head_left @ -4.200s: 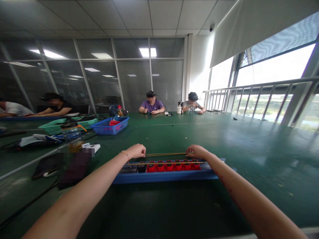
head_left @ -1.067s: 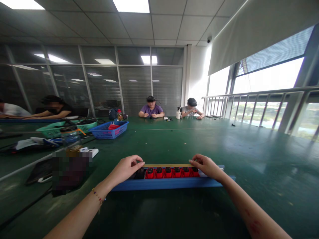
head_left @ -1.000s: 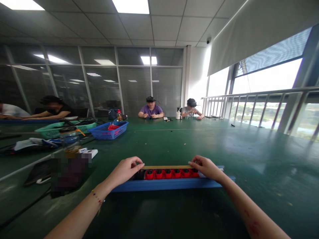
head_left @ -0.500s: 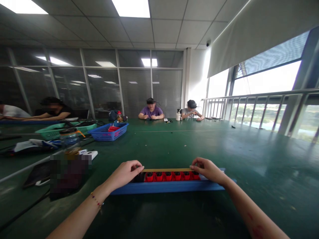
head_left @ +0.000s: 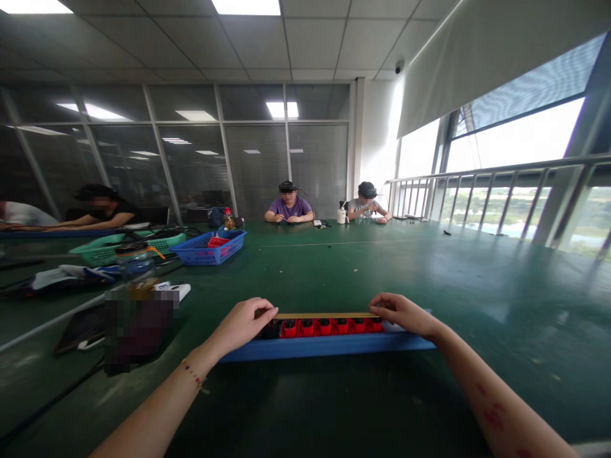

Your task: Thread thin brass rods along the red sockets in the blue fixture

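A long blue channel-shaped housing (head_left: pixel 329 346) lies on the table in front of me. Inside it sits a row of several red plastic pieces (head_left: pixel 324 327) with black parts in them. Along their far side runs a thin brass-coloured strip (head_left: pixel 324 315), which may be more than one. My left hand (head_left: pixel 241 324) is closed, thumb and forefinger pinching the strip's left end. At the other end, my right hand (head_left: pixel 405 313) pinches it the same way. A dark piece shows under my left fingers, and something whitish lies under my right palm, partly hidden.
On the left of the green table (head_left: pixel 296 273) stand a blue basket (head_left: pixel 210 251) with red parts, a green basket (head_left: pixel 100 251) and a glass jar (head_left: pixel 137 270). A dark pouch (head_left: pixel 140 331) lies nearer. People (head_left: pixel 289 207) sit at the far side.
Both hands keep their pinch on the strip. They and the blue housing appear slightly higher in view, along with a small shift of the whole scene.
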A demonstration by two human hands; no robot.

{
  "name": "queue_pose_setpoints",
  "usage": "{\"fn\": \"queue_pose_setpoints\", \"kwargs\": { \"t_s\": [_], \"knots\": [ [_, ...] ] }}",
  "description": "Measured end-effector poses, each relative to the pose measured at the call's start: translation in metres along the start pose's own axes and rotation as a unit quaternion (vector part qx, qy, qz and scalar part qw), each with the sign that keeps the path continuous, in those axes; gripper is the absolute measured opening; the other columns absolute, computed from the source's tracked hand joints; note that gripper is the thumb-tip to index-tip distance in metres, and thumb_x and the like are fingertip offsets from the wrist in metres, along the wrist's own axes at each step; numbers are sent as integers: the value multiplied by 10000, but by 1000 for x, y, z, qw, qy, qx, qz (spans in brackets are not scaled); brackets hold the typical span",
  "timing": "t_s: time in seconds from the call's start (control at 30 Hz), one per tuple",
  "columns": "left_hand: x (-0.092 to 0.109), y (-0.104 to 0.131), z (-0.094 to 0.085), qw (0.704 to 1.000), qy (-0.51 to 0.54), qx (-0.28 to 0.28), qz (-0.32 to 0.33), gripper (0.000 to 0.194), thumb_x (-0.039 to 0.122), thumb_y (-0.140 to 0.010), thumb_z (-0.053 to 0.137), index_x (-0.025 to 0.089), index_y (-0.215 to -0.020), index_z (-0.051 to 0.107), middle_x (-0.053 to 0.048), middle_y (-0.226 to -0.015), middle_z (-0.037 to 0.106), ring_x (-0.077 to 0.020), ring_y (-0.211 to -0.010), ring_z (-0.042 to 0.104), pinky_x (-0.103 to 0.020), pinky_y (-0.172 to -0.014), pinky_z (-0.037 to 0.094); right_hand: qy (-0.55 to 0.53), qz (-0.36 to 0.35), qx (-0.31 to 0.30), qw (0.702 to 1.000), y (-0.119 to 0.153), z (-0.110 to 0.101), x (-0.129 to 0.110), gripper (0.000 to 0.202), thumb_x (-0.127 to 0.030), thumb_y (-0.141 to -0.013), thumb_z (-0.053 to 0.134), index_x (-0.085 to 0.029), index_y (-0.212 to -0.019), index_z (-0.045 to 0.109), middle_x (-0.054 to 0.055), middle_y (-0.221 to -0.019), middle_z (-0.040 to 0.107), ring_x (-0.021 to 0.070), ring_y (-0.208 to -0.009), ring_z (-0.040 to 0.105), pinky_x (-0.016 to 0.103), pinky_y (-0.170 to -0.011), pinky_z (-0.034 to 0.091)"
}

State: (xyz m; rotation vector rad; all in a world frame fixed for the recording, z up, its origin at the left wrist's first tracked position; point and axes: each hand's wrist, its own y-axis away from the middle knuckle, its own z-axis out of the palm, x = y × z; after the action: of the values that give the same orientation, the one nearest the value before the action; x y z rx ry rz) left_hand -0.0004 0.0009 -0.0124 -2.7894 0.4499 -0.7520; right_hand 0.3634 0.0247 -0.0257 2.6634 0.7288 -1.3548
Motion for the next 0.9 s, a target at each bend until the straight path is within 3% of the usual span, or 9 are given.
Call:
{"fn": "queue_pose_setpoints", "kwargs": {
  "t_s": [0.47, 0.7, 0.9],
  "knots": [
    [7, 2, -2, 1000, 10, -16, -6, 365, 453, -779, 362, 200, -794, 625, -17, -767, 651, -167, -687, 567, -222, -587, 387, -37, -12, 14, 999, -2, -1, 5, 365, -465, -725, 514, -135, -866, 582, 24, -763, 594, 143, -716, 539, 253, -649, 421],
    [2, 2, -2, 1000, 12, -18, 16, 334, 440, -787, 378, 218, -824, 626, -5, -836, 648, -169, -742, 570, -217, -616, 399, -44, -4, 35, 998, -3, -1, 7, 374, -446, -687, 564, -135, -894, 583, 38, -816, 612, 160, -769, 555, 276, -698, 432],
    [-3, 0, -1, 1000, 8, -17, 25, 332, 438, -786, 386, 216, -826, 630, -12, -844, 642, -166, -743, 566, -226, -662, 408, -6, -15, 23, 1000, 0, -3, 5, 347, -444, -742, 515, -154, -903, 615, 45, -882, 628, 180, -833, 553, 280, -761, 419]
  ]
}}
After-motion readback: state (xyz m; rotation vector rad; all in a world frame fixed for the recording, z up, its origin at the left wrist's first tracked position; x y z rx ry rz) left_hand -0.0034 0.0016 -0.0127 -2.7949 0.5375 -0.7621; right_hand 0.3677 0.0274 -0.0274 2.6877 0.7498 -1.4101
